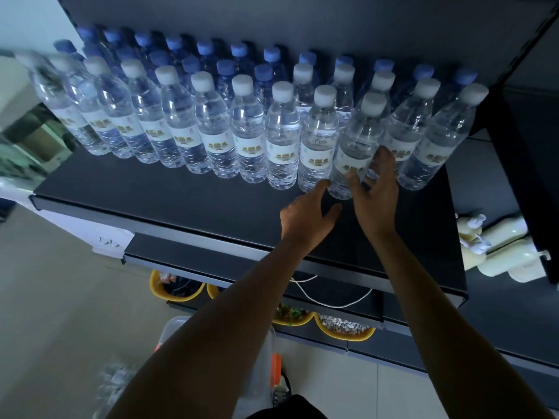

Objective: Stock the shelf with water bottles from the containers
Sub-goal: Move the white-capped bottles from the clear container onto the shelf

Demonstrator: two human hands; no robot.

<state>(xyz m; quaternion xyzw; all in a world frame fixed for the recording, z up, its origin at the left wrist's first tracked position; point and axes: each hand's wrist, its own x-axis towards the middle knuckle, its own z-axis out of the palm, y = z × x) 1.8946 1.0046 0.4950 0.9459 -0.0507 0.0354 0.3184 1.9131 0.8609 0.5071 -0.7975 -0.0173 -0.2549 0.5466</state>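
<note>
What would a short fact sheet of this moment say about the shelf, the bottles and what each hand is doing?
Shelf: dark shelf, bare along its front edge
Front row: white-capped bottles, upright, side by side
Behind: blue-capped bottles
Right hand: grips the held bottle, white-capped, in the front row
Left hand: open, fingertips by that bottle's base
Lower down: yellow bins

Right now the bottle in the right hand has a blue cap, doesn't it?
No. The bottle that the right hand grips has a white cap, not a blue one. The head view shows it.
</note>
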